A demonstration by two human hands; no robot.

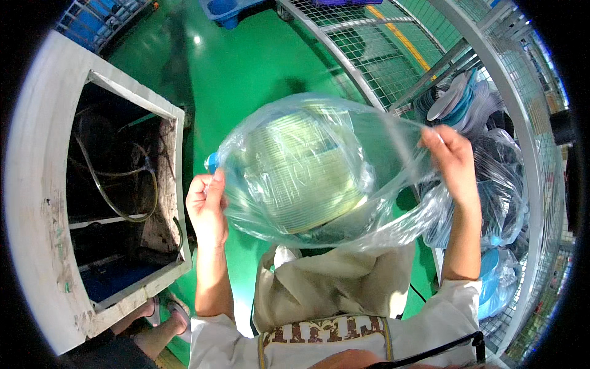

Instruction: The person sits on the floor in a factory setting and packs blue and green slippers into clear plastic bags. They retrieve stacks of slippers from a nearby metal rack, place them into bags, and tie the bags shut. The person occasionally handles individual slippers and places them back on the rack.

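Note:
A large clear plastic bag (387, 150) is stretched between my two hands in front of my body. Inside it sits a pale green, ribbed stack (295, 166) of thin flat pieces; its exact kind I cannot make out. My left hand (208, 200) pinches the bag's left side, thumb up, beside a small blue bit (213, 162) at the bag's edge. On the other side my right hand (448, 154) grips the gathered plastic and pulls it out to the right. Folds of the bag hide part of the stack.
At left stands a white, dirty-edged cabinet (46, 203) with a dark opening and a looped hose (101, 190). A wire-mesh cage cart (531, 184) at right holds bagged round pieces (501, 184). Another person's feet (178, 317) show lower left. A blue plastic item (227, 12) lies on the green floor (246, 67).

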